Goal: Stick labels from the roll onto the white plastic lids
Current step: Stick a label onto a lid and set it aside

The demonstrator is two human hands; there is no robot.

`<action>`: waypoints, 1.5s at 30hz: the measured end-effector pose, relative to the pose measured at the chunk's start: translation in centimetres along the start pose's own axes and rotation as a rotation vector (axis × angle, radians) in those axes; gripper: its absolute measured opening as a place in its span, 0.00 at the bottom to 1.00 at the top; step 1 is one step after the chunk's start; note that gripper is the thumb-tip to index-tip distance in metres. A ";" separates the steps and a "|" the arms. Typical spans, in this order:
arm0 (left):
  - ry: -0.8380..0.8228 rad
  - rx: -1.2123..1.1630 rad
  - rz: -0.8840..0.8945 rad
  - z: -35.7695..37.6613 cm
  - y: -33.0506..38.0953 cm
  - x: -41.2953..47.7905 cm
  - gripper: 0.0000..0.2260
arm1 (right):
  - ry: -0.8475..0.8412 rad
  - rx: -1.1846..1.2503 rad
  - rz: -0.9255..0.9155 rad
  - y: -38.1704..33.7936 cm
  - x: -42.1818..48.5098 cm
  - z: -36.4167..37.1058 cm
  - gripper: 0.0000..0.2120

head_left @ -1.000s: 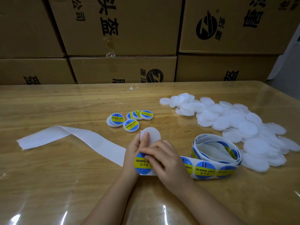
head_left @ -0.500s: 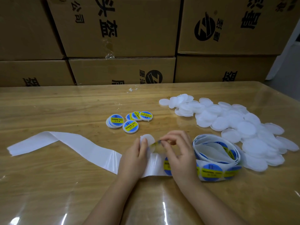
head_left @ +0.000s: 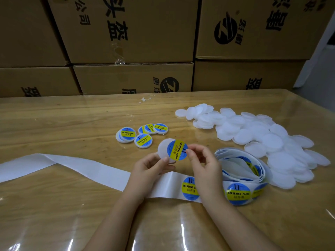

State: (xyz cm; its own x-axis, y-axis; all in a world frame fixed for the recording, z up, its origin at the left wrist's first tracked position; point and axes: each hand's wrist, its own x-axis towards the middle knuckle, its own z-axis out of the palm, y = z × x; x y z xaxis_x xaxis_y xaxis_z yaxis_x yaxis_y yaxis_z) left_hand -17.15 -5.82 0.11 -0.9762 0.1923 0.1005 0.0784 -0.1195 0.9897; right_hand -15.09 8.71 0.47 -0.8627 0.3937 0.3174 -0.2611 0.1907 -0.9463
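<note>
The left hand (head_left: 150, 165) pinches a white plastic lid (head_left: 163, 149) by its lower edge and holds it up off the bench (head_left: 54, 124). The right hand (head_left: 204, 163) grips the right edge of a blue-and-yellow "Soldering Paste" label (head_left: 176, 150) between thumb and forefinger. The label overlaps the lid but sits off to its right, so it looks not yet centred or pressed down (whether any of it has stuck, I cannot tell). Just beyond the hands lies a small cluster of finished labelled lids (head_left: 143, 134), only a handful. To the right a large heap of bare white lids (head_left: 262, 138) waits, far outnumbering the finished ones, so by my judgement the job is in its early part. The label roll (head_left: 241, 171) lies near the right wrist with more labels showing, the next label (head_left: 190, 190) lying under the right forearm. The emptied backing strip (head_left: 72, 165) trails away to the left across the bench. Stacked cardboard boxes (head_left: 126, 33) stand behind.
</note>
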 end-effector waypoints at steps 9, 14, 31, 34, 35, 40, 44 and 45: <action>-0.070 0.025 -0.011 0.1 0.2 0.0 0.11 | -0.033 -0.084 -0.027 0.5 0.0 0.0 0.07; -0.056 0.052 -0.009 0.0 0.0 0.0 0.05 | -0.044 -0.153 -0.062 0.5 0.0 0.0 0.09; -0.109 0.067 0.019 -0.3 -0.6 0.2 0.08 | -0.042 -0.195 -0.075 0.8 0.0 0.0 0.08; -0.115 0.063 0.024 -0.3 -0.7 0.1 0.09 | -0.052 -0.200 -0.069 0.7 0.0 -0.1 0.08; -0.113 0.073 0.031 -0.3 -0.7 0.1 0.10 | -0.051 -0.202 -0.068 0.7 0.0 -0.1 0.08; -0.117 0.097 0.037 -0.2 -0.6 0.1 0.06 | -0.049 -0.205 -0.073 0.8 0.0 -0.1 0.06; -0.118 0.094 0.048 -0.2 -0.6 0.0 0.04 | -0.037 -0.204 -0.081 0.8 0.1 0.0 0.07; -0.117 0.092 0.047 -0.2 -0.6 0.0 0.04 | -0.036 -0.203 -0.079 0.8 0.1 0.1 0.07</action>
State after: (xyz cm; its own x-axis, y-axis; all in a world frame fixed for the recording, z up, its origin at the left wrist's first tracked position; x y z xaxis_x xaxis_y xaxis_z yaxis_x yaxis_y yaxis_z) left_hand -17.25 -5.91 -0.48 -0.9412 0.3013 0.1532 0.1473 -0.0425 0.9882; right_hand -15.41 8.83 -0.31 -0.8589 0.3383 0.3844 -0.2394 0.3984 -0.8854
